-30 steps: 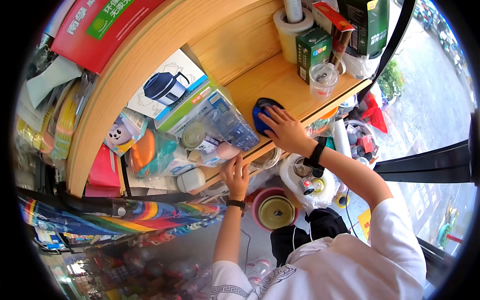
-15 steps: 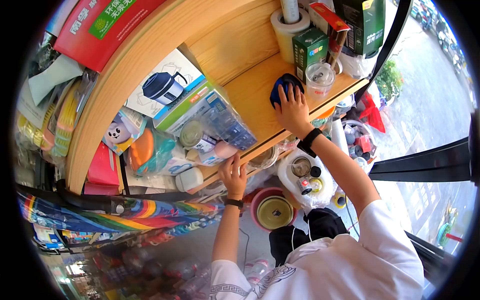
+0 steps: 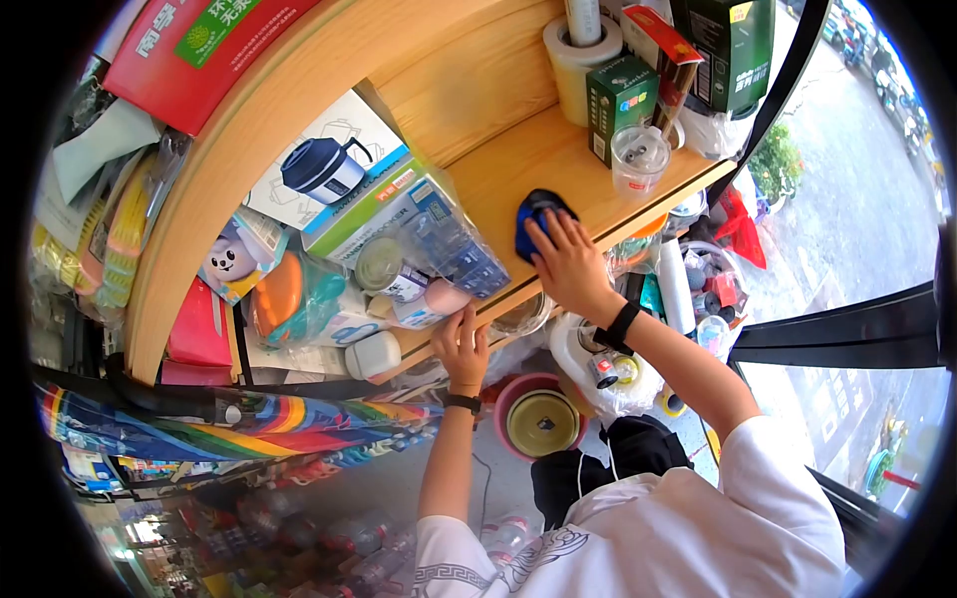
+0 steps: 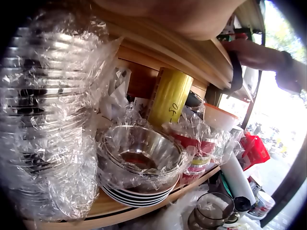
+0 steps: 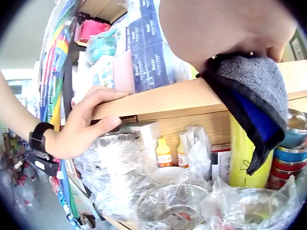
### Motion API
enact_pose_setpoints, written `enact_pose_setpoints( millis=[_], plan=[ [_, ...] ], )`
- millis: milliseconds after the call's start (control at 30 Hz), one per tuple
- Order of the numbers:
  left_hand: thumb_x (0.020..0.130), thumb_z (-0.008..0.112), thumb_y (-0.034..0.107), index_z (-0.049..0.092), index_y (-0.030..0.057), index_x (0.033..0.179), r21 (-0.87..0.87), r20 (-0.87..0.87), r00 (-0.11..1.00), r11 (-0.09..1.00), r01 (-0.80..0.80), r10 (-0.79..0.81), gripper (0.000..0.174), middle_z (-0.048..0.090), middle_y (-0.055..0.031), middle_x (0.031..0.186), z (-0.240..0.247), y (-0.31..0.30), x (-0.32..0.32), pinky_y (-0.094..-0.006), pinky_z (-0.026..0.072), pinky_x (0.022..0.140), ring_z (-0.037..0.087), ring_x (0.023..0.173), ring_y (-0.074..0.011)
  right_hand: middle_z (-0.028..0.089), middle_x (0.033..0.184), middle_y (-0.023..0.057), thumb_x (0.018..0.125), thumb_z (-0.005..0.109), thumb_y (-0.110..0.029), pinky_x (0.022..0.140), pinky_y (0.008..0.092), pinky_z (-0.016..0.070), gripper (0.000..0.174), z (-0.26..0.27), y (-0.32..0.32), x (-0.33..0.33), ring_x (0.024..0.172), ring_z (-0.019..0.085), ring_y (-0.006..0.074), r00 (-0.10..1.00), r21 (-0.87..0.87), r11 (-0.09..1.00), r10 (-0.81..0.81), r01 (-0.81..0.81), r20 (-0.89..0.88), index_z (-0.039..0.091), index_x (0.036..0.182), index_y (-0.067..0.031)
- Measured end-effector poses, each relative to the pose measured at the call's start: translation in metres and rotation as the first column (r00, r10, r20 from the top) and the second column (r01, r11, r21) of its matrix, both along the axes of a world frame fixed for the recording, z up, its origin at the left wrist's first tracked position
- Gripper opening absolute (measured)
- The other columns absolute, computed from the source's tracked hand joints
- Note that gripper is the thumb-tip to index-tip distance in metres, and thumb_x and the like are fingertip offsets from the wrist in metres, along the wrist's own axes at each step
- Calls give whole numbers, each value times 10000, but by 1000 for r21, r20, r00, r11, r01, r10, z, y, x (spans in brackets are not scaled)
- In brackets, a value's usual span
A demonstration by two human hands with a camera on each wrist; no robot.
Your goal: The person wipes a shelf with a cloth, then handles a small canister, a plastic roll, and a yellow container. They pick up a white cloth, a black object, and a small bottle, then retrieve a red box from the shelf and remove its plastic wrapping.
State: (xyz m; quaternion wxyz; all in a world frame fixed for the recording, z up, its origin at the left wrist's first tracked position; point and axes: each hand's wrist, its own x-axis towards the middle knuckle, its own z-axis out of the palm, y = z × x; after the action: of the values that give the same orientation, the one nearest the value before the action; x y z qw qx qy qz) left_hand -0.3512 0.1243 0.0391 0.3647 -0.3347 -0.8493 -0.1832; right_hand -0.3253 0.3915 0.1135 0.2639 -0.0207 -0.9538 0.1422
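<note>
My right hand (image 3: 575,271) lies over a folded cloth (image 3: 535,221) on the wooden shelf board (image 3: 498,194), fingers spread on top. In the right wrist view the cloth (image 5: 259,76) is grey on one face and blue on the other, with dark trim. One corner droops past the board's front edge under the palm; most of the fingers are hidden there. My left hand (image 3: 462,351) grips the front edge of the same board, fingers above and thumb below, as the right wrist view shows. Close to its fingertips sits a pink rounded item (image 3: 446,297).
Boxed goods, including a mug box (image 3: 324,169), crowd the shelf's left part. A clear plastic cup (image 3: 639,159) and a green box (image 3: 620,105) stand at the right. Below are plastic-wrapped metal bowls (image 4: 144,151) and a yellow roll (image 4: 170,98). Striped fabric (image 3: 249,429) hangs at the left.
My right hand slid the cloth right along the board towards the cup, then back left. The left hand has stayed at the board's edge.
</note>
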Motion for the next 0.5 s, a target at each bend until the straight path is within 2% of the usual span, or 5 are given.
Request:
enact_pose_setpoints(
  millis=[100,167,300,367,500],
  plan=[
    [962,722,264,672,112,1346,-9,-16,1000,1000,-4,4,415,584,-51,1280,3,0,0,-459,443,960,530,1135,-303,522,1482,239,969,587,-272,1167,513,365,557,-1,-3,-7,1377,485,434,983,-35,983,182,-181,6,499,1492,-100],
    [990,685,280,686,117,1332,-13,-26,1000,1000,-12,12,379,585,-48,1280,3,0,0,-455,462,942,545,1116,-301,525,1486,220,964,602,-292,1165,514,372,562,-3,1,-21,1381,480,431,984,-53,983,177,-177,2,505,1491,-122],
    [961,726,255,669,111,1351,-8,-11,1000,1000,3,-3,419,587,-50,1282,3,0,0,-459,440,964,535,1132,-300,503,1516,207,961,610,-345,1184,505,345,591,-9,20,-60,1401,453,440,996,-65,997,56,-52,63,489,1508,-157],
    [936,761,235,649,108,1374,-4,5,1000,1000,13,-13,470,587,-54,1285,3,0,1,-464,421,980,524,1147,-299,444,1564,215,973,588,-369,1204,522,293,622,-10,32,-78,1441,392,452,981,-27,986,-163,166,107,446,1537,-147],
    [938,761,226,644,105,1383,-9,10,1000,1000,11,-11,475,590,-57,1288,3,-1,1,-456,419,983,519,1158,-295,380,1603,234,985,562,-395,1214,539,252,651,-18,55,-104,1474,326,470,948,47,954,-300,296,110,406,1558,-131]
  ],
)
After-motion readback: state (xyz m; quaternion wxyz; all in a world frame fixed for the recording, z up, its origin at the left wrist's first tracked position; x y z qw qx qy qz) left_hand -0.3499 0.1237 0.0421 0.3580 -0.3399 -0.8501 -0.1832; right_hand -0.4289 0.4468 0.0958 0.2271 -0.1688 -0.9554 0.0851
